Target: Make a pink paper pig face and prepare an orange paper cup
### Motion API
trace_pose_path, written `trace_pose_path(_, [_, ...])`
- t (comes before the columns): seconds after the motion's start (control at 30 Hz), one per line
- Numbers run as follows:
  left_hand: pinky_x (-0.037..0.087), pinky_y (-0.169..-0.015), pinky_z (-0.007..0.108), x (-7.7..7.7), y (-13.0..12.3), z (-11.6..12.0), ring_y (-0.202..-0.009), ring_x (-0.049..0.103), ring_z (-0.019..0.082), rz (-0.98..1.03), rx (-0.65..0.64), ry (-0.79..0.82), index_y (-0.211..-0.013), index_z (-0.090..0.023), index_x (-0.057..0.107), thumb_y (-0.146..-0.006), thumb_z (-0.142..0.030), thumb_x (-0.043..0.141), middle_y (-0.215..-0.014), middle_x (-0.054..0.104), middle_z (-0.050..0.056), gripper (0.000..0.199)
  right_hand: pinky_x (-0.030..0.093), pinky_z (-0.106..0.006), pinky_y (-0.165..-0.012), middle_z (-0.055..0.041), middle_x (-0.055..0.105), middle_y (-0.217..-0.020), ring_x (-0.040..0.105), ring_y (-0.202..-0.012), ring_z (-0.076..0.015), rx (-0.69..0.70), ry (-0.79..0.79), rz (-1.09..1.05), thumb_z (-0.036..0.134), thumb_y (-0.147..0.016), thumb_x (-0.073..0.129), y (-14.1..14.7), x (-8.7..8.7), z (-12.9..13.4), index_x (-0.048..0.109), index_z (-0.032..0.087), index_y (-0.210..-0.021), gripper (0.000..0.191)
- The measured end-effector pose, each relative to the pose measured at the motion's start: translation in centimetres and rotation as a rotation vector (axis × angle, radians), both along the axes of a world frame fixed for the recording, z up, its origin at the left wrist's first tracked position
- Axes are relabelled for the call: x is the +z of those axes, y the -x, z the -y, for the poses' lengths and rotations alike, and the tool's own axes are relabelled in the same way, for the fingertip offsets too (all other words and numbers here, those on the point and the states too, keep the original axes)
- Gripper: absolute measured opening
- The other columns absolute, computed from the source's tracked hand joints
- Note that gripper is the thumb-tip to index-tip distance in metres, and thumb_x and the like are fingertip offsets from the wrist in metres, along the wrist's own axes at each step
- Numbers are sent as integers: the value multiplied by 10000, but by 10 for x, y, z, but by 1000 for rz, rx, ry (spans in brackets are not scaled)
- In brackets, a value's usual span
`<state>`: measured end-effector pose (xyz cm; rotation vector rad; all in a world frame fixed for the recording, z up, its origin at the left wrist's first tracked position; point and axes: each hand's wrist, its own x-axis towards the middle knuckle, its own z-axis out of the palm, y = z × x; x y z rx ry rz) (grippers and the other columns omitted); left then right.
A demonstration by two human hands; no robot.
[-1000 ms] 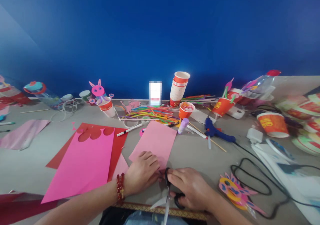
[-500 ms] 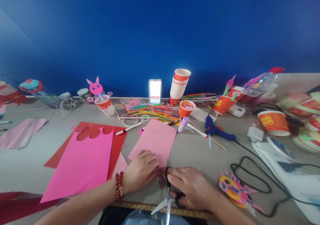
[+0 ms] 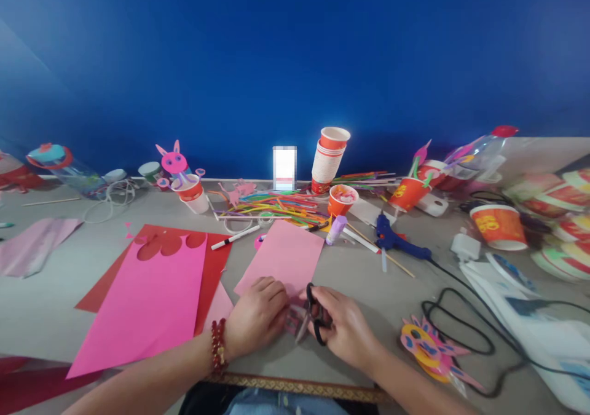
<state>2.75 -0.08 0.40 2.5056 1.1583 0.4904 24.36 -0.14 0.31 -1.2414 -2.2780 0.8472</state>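
Note:
Black-handled scissors (image 3: 312, 316) are in my right hand (image 3: 348, 326), with fingers through the handle loops. The blades point down and left, near my left hand (image 3: 260, 309). My left hand's fingers are curled, pinching a small pinkish piece (image 3: 294, 318) beside the blades; motion blur hides its shape. A light pink sheet of paper (image 3: 286, 252) lies just beyond both hands, its near end partly covered by the left one. Next to the left forearm is a bright pink sheet (image 3: 152, 298) with round cut-outs along its far edge, on top of red paper (image 3: 219, 249).
A blue glue gun (image 3: 399, 241) with a black cord lies at right, near a yellow and pink paper figure (image 3: 428, 347). Behind the paper are a purple glue stick (image 3: 336, 230), colourful craft stems (image 3: 281, 206), a paper cup (image 3: 342, 201) and a cup stack (image 3: 329, 160).
My right hand has turned the scissors: their blades pointed towards my body, spread apart, and now reach left beside the small pinkish piece. My left hand has barely moved.

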Motion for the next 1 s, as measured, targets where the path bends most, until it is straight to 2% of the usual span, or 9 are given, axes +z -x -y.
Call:
trace_pose_path(0.1, [440, -844, 364, -1, 1, -1, -933, 543, 227, 16, 2, 35, -945, -183, 606, -875, -136, 536, -961, 621, 65, 110, 375, -228, -574, 7, 612, -736, 541, -625, -155, -91, 64, -41, 55, -674, 537, 15, -3, -4, 530, 219, -892, 273])
trace_pose_path(0.27, [441, -831, 346, 3, 7, -4, -914, 555, 211, 47, -34, 97, -847, -183, 612, -911, -180, 524, -940, 618, 60, 109, 342, -234, -599, 0, 619, -768, 534, -668, -165, -83, 8, 32, 22, -611, 568, 25, -11, -6, 522, 212, -882, 335])
trace_pose_path(0.47, [426, -879, 331, 7, 18, -13, -957, 551, 202, 134, -130, 200, -972, -201, 590, -931, -167, 478, -984, 620, 55, 124, 306, -225, -575, 21, 585, -716, 494, -623, -150, -54, 9, 39, 38, -620, 571, 24, -12, -7, 500, 223, -824, 285])
trace_pose_path(0.77, [408, -839, 322, 2, 13, -12, -886, 535, 201, 190, -93, 197, -870, -189, 513, -895, -134, 496, -910, 594, 46, 62, 266, -221, -560, 46, 537, -681, 437, -596, -129, -10, 29, -25, 4, -512, 495, 25, -12, -6, 442, 224, -768, 342])
trace_pose_path(1.0, [412, -835, 340, 5, 12, -14, -888, 540, 216, 161, -77, 215, -847, -189, 514, -894, -139, 484, -917, 603, 58, 76, 274, -210, -540, 55, 488, -659, 430, -579, -121, -88, 48, -64, 23, -540, 495, 27, -14, -3, 430, 224, -742, 293])
